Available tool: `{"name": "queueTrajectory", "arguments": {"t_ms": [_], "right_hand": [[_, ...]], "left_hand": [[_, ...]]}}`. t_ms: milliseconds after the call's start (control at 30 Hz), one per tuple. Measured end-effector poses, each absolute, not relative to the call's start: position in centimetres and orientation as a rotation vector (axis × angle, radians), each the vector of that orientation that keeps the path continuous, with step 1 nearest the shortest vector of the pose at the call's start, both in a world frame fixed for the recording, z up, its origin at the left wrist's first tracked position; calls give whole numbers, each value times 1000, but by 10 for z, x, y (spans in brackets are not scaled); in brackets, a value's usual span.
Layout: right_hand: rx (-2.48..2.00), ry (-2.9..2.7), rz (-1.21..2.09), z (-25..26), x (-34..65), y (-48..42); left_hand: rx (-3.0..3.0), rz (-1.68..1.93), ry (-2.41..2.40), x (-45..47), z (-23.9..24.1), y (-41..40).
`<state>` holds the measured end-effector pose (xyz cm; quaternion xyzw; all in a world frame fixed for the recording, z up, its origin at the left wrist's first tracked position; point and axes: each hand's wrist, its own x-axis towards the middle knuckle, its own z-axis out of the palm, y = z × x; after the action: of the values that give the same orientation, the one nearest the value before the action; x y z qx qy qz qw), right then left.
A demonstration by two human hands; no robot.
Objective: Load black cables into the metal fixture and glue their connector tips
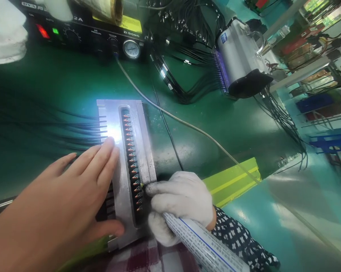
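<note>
A flat metal fixture [148,155] lies on the green table, with a long slot down its middle. In the slot runs a row of small copper-coloured wire ends [133,160], and several black cables [71,135] enter from the left side. My left hand [74,185], bare, rests on the fixture's left part, fingers stretched out and thumb apart near the lower end. My right hand [182,200], in a white glove, grips a white printed squeeze tube [206,243] with a blue stripe. Its dark narrow tip [144,187] is at the lower part of the row; contact cannot be made out.
At the back left stands a black control box [96,41] with a pressure gauge [131,49]. A thin hose [184,121] crosses the table from it. Bundled cables [184,94] lead to a grey device [240,56]. A yellow-green strip [234,181] lines the table edge.
</note>
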<state>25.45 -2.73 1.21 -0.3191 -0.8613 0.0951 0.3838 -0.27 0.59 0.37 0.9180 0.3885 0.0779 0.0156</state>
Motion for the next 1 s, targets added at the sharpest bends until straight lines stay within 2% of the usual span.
{"name": "queueTrajectory", "arguments": {"t_ms": [1000], "right_hand": [[-790, -2306, 224, 18, 254, -30]], "left_hand": [[2838, 132, 1220, -2, 11, 6]]}}
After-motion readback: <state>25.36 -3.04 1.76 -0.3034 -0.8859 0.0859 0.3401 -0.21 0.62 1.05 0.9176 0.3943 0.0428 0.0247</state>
